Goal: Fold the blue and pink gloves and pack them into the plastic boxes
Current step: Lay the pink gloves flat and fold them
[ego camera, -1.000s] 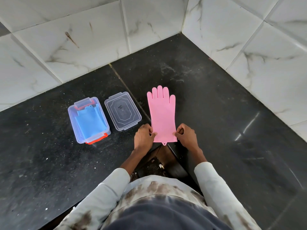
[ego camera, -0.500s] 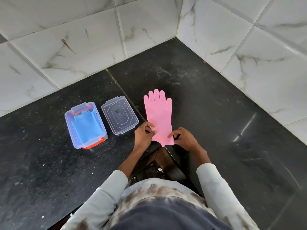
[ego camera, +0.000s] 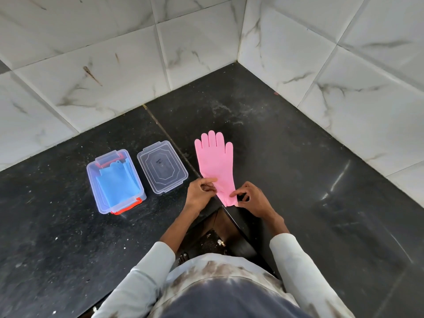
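A pink glove lies flat on the black counter, fingers pointing away from me. Its cuff end is gathered narrow between my hands. My left hand pinches the cuff's left edge, and my right hand pinches its right edge near the counter's inner corner. To the left stands a clear plastic box with red latches, holding a folded blue glove. Between that box and the pink glove rests a clear plastic lid or second box, with nothing in it.
The black counter meets white marble-tiled walls at the back and on the right. Its front edge forms an inner corner right below my hands. Dust and white specks lie on the counter's left part.
Both hands have drawn the pink glove's cuff edges inward, so the cuff is narrower than before. The camera has tilted and the view has shifted.
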